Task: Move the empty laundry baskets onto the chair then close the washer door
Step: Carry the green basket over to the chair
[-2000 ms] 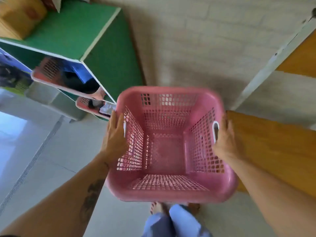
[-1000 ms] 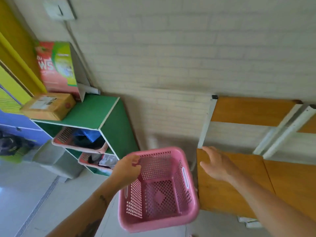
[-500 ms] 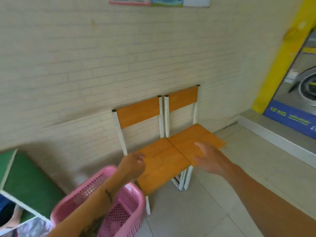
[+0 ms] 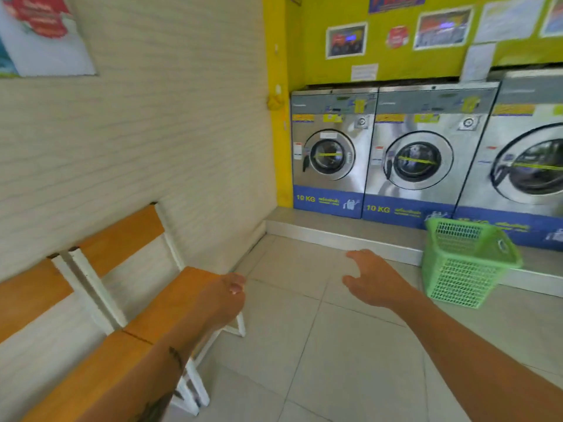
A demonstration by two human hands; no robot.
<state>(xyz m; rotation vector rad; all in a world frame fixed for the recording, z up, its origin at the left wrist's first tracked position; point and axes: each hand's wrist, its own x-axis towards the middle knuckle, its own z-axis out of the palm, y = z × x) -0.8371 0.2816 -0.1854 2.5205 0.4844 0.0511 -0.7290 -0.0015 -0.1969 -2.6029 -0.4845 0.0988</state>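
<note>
An empty green laundry basket stands tilted on the floor at the right, against the step below the washers. Two orange chairs with white frames line the left wall, their seats bare where visible. My left hand hovers over the farther chair's seat edge, fingers curled with nothing in them. My right hand is stretched forward over the floor, fingers apart and empty, left of the green basket. Three steel washers stand at the back; the doors I can see look closed. The pink basket is out of view.
A raised grey step runs along the foot of the washers. A yellow pillar marks the corner between the brick wall and the machines. Tiled floor spreads between the chairs and the washers.
My view has swung right from the shelf and chairs to the washers. The pink basket, carried in both hands and then the left, has left the view; both hands are empty.
</note>
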